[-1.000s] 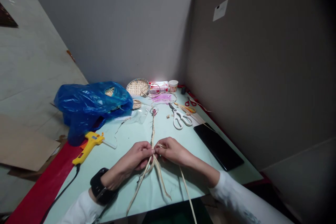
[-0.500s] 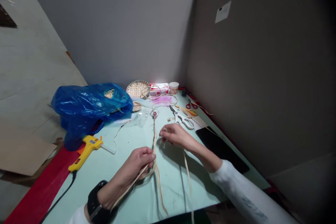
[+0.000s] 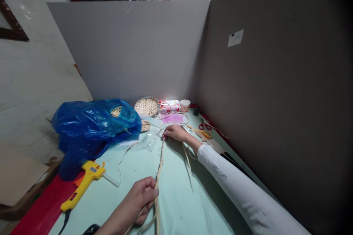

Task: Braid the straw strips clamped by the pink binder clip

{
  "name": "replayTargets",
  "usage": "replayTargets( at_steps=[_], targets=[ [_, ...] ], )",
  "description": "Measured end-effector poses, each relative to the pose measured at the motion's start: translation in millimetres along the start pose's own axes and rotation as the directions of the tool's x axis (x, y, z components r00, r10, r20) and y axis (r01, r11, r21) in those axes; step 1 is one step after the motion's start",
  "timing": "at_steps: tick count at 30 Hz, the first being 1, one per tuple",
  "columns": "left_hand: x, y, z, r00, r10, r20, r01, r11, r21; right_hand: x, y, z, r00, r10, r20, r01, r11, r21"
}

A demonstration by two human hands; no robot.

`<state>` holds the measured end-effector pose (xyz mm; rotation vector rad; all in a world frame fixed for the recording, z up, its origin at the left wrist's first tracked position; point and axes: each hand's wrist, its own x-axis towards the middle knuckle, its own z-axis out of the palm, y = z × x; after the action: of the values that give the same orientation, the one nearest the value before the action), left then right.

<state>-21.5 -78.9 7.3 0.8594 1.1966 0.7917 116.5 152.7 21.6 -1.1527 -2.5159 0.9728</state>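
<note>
Nearest to you, your left hand [image 3: 143, 196] is pinching the braid [image 3: 161, 161] of pale fibre between thumb and bent fingers, and below this pinch the loose strands [image 3: 157, 222] hang down toward your side of the pale green table cover [image 3: 190, 209]. The braid lies in front of you on the cover, its long axis going almost straight away from your left hand, with a small lean to the right at the far end. To the left of this hand, well apart, lies the yellow glue gun [image 3: 88, 181] with its handle toward you. Your right hand [image 3: 176, 133] is at the other end — the fingertips are at the small pinkish clip [image 3: 163, 137] where the braid ends, so this hand is the nearer one to the clip, and the left one is nearer to the loose strands. Whether the right fingers grasp the clip or only touch it, I cannot tell, because they partly cover it. A pale strip [image 3: 188, 165] hangs below the right wrist. Just left of the clip is the clear plastic bag [image 3: 149, 140], and farther left the blue plastic bag [image 3: 93, 126]; to the right of your right hand lie the red-handled scissors [image 3: 202, 126]. Farthest, along the grey partition [image 3: 138, 51], stand the woven basket [image 3: 147, 107] and the paper cup [image 3: 185, 106].
</note>
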Motion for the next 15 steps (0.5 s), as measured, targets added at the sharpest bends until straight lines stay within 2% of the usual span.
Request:
replayTargets(
  at_steps=[7, 11, 15],
  targets=[
    [5, 1, -9.8, 1.0, -0.024, 0.004, 0.024, 1.0, 0.017, 15, 8, -15, 0.998, -0.058, 0.034, 0.059, 0.998, -0.021],
    [7, 6, -12.7, 1.0, -0.004, 0.013, 0.004, 0.999, 0.037, 19, 10, -22, 0.994, -0.109, 0.013, 0.108, 0.992, 0.066],
    [8, 10, -18.6, 1.0, 0.002, 0.002, -0.002, 1.0, 0.028, 15, 12, -29, 0.986, -0.159, 0.055, 0.147, 0.972, 0.184]
  ],
)
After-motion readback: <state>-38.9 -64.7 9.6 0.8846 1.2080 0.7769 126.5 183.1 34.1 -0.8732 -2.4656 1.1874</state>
